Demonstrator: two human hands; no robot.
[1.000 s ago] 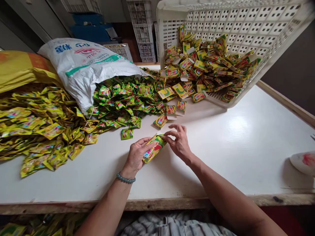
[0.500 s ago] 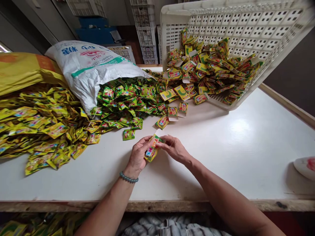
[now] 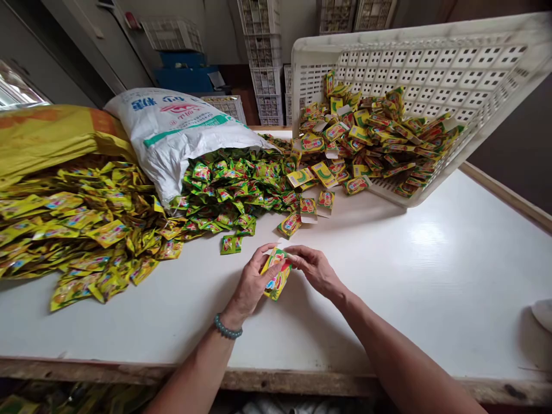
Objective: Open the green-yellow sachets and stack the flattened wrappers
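A small yellow and green cardboard candy box [image 3: 276, 283] is tilted above the white table, its printed face toward me. My left hand [image 3: 248, 287] is closed around its left side, thumb across the front. At the box's upper right end, the fingers of my right hand [image 3: 318, 272] are pinched on the edge by the opening. A white flap [image 3: 282, 242] stands up behind that end. Whether anything is inside the box is hidden. Just beyond my left hand lies a single green sachet [image 3: 231, 244], and a similar candy box [image 3: 290, 224] lies beyond the held one.
A white plastic basket [image 3: 431, 34] lies tipped at the back right, with many candy boxes spilling out. Green sachets [image 3: 233, 184] spill from a white woven sack [image 3: 172, 132]. Yellow sachets [image 3: 86, 230] are heaped at the left below a yellow sack [image 3: 56, 132]. Crates stand behind.
The view has shifted, so everything appears slightly lower and farther right. The box has turned its face more toward me. My left thumb now lies higher across its front.
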